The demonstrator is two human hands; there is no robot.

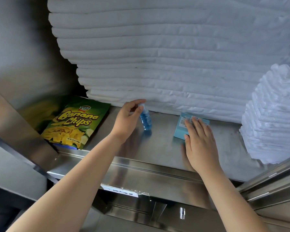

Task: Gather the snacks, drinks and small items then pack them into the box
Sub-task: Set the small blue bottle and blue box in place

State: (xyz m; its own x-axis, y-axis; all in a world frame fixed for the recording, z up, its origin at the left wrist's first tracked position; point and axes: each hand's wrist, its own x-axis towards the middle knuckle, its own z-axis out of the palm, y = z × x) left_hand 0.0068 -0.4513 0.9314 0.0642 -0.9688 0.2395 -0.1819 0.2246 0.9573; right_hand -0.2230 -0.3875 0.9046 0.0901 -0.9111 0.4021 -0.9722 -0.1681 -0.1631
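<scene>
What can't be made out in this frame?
Head view: cap of the blue bottle, hidden by the grip of the left hand.
Print on the light blue box, partly under the right hand.
Text on the shelf label, blurred.
Item under the chips bag; only its blue edge shows.
The packing box: out of frame.

Steel shelf [166, 148], brushed and reflective. Tall stack of folded white sheets [157, 56] at the shelf's back, filling most of its width. Smaller stack of folded white cloths [271, 118] at the shelf's right end. White taped label [122, 192] below the shelf's front edge, print unreadable.
</scene>
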